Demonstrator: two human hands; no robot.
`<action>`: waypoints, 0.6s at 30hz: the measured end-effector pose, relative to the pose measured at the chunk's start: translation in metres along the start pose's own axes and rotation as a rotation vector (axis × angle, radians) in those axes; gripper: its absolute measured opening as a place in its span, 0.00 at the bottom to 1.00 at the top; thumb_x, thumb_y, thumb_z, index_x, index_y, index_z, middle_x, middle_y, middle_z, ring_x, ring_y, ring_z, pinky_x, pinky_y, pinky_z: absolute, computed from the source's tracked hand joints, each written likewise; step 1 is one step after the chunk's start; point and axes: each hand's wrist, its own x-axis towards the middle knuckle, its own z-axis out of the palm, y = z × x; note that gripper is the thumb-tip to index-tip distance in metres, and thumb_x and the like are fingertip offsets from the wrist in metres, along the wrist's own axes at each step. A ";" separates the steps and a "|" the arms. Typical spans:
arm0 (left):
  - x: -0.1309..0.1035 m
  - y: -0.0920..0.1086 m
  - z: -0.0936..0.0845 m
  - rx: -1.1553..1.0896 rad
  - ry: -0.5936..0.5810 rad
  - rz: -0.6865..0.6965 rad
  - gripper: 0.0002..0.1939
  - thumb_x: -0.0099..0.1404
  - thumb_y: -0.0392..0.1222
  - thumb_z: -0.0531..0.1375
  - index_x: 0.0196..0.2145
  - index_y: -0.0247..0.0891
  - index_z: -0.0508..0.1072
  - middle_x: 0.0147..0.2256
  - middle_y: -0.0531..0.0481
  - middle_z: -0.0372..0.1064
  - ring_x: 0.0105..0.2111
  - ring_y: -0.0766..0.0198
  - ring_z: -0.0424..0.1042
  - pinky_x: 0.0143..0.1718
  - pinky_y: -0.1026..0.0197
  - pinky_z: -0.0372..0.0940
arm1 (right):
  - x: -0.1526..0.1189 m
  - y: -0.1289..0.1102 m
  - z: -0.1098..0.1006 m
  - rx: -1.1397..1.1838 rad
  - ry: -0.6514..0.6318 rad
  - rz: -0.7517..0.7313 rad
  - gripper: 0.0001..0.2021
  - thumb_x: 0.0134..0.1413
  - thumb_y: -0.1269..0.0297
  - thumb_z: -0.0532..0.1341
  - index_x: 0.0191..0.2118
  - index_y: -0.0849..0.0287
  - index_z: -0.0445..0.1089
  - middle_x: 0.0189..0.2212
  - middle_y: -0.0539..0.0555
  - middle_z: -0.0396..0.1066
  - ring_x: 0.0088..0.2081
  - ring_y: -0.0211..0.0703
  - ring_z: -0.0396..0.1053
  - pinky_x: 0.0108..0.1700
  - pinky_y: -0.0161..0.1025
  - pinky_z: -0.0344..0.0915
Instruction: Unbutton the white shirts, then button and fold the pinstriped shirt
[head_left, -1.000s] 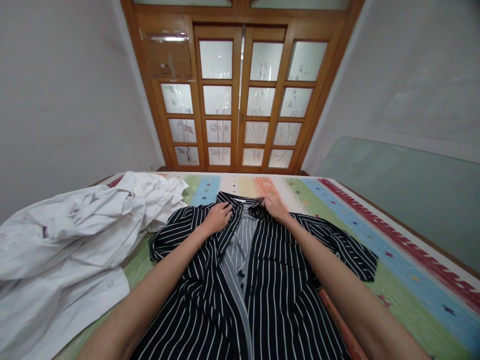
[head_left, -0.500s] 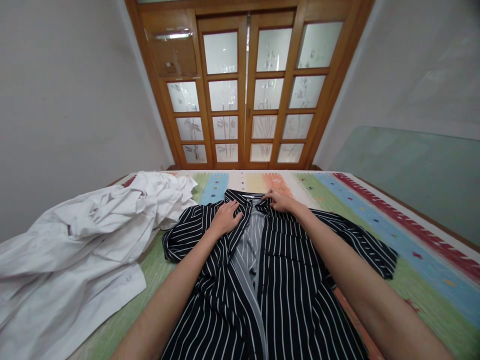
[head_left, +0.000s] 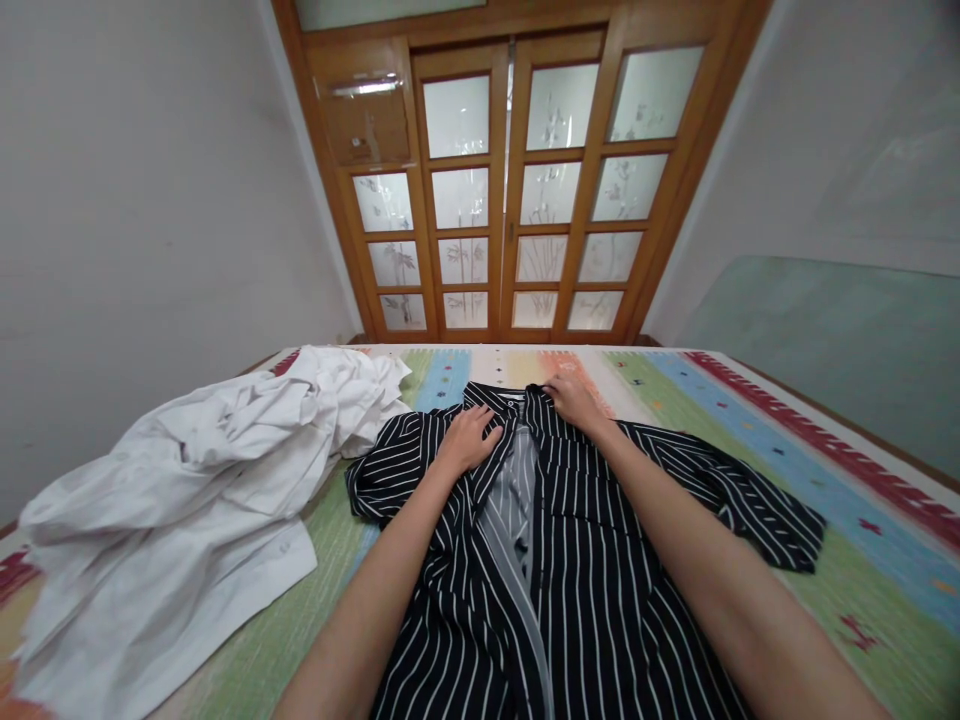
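A black shirt with white stripes (head_left: 592,540) lies front up, its front parted so the grey inner side shows down the middle. My left hand (head_left: 469,440) rests flat on the shirt just below the left side of the collar, thumb apart from the fingers. At the right side of the collar, my right hand (head_left: 574,400) pinches the collar's edge between thumb and fingers. Short sleeves spread out to both sides, the right one partly behind my forearm. The shirt's lower hem is out of view.
A crumpled heap of white cloth (head_left: 225,480), apparently garments, lies to the left, close to the left sleeve. Underneath is a colourful striped cover (head_left: 795,480). Beyond its far edge stand wooden doors with frosted panes (head_left: 540,260). A pale green panel (head_left: 840,340) leans along the right wall.
My right hand has shifted the right collar flap outward, so it now lies up and flatter. My left hand stays on the shirt. The whole view has shifted slightly.
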 end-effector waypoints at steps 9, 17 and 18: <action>0.010 -0.004 0.002 0.037 -0.078 -0.023 0.27 0.70 0.51 0.46 0.59 0.31 0.62 0.62 0.41 0.56 0.63 0.54 0.53 0.63 0.49 0.47 | 0.005 -0.007 0.012 0.000 -0.093 0.019 0.09 0.60 0.69 0.54 0.35 0.62 0.72 0.36 0.59 0.72 0.41 0.45 0.66 0.44 0.37 0.61; 0.023 -0.009 0.006 0.082 -0.155 -0.057 0.27 0.71 0.50 0.41 0.63 0.36 0.57 0.65 0.45 0.49 0.65 0.55 0.47 0.64 0.47 0.44 | 0.002 -0.015 0.024 -0.006 -0.041 0.148 0.11 0.60 0.70 0.51 0.40 0.62 0.71 0.40 0.64 0.68 0.45 0.51 0.64 0.48 0.43 0.60; 0.024 -0.010 0.006 0.087 -0.163 -0.061 0.27 0.71 0.50 0.40 0.63 0.36 0.56 0.65 0.46 0.49 0.65 0.55 0.46 0.64 0.47 0.44 | 0.000 -0.015 0.022 0.001 -0.043 0.143 0.12 0.59 0.72 0.50 0.40 0.63 0.71 0.40 0.64 0.68 0.45 0.50 0.64 0.49 0.42 0.60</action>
